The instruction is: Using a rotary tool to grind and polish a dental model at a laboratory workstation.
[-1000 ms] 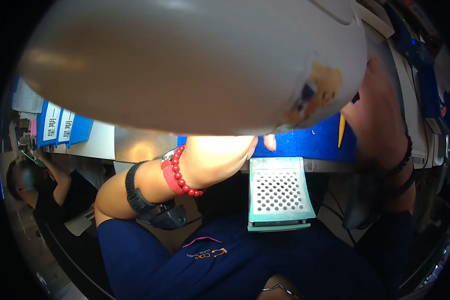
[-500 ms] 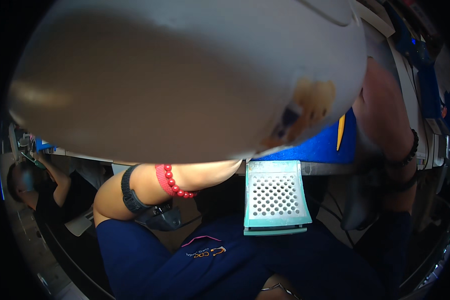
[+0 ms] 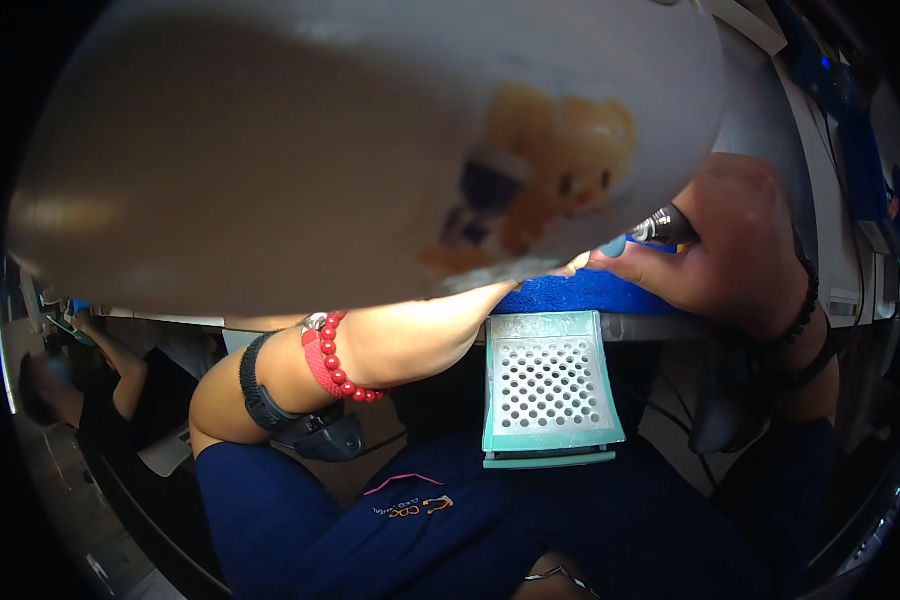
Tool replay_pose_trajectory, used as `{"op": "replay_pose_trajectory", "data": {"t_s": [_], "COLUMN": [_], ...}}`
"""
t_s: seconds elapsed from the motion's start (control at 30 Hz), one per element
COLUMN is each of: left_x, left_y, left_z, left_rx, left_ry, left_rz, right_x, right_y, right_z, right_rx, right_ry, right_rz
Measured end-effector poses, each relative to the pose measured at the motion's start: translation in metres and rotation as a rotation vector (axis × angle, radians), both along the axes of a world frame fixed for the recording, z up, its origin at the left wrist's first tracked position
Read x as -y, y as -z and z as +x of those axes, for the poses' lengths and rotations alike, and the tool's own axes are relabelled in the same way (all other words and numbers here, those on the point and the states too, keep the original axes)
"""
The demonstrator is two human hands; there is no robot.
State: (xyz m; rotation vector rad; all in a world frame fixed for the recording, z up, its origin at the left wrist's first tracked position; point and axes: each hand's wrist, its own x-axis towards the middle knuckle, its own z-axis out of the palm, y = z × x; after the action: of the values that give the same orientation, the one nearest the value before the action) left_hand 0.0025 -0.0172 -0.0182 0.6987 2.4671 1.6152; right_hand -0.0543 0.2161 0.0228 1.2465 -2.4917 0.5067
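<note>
My right hand (image 3: 735, 240) is closed around a black-and-silver handpiece (image 3: 665, 228), its thumb stretched toward the left. By the thumb tip is a small rounded blue-grey piece (image 3: 613, 246); whether it belongs to the tool I cannot tell. My left hand (image 3: 495, 300) reaches in from the left and almost meets the right one. Most of its fingers are hidden behind a large pale rounded cover (image 3: 300, 170) with a bear sticker (image 3: 560, 160). What the left fingers hold, if anything, does not show. Under both hands lies a blue mat (image 3: 580, 295).
A pale green tray with a perforated plate (image 3: 550, 385) juts from the bench edge toward my lap. Blue boxes (image 3: 860, 180) stand at the far right. At the far left another person (image 3: 100, 370) sits working. Dark cables hang below the bench.
My right hand has come left and inward, bringing the handpiece into view beside my left hand. The yellow pointed stick on the mat is now hidden. The view has shifted slightly.
</note>
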Motion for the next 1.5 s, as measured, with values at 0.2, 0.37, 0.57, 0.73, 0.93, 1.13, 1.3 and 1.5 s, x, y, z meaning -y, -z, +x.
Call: {"op": "replay_pose_trajectory", "data": {"t_s": [0.2,0.37,0.57,0.73,0.93,1.13,1.3,1.5], "left_x": [-0.004,-0.005,-0.023,-0.012,-0.01,-0.012,-0.011,-0.012], "left_y": [0.004,0.016,-0.037,-0.005,0.003,-0.006,-0.008,-0.01], "left_z": [-0.004,-0.015,-0.005,-0.003,-0.004,0.005,0.004,0.001], "left_rx": [-0.013,-0.109,0.378,0.122,0.06,0.239,0.239,0.14], "left_ry": [-0.008,0.026,-0.162,-0.098,-0.068,-0.191,-0.179,-0.12], "left_rz": [0.19,0.36,0.521,0.389,0.351,0.353,0.335,0.322], "right_x": [0.002,0.003,0.003,0.003,0.003,0.003,0.003,0.0], "right_y": [-0.003,-0.001,-0.001,-0.005,-0.004,-0.004,-0.004,-0.004], "right_z": [0.002,0.001,0.0,0.002,0.004,0.005,0.005,0.005], "right_rx": [0.025,0.019,0.034,0.045,0.045,0.046,0.067,0.086], "right_ry": [0.005,-0.004,0.001,-0.012,-0.003,0.0,0.02,0.0], "right_rz": [0.038,0.043,0.094,0.114,0.127,0.108,0.126,0.109]}}
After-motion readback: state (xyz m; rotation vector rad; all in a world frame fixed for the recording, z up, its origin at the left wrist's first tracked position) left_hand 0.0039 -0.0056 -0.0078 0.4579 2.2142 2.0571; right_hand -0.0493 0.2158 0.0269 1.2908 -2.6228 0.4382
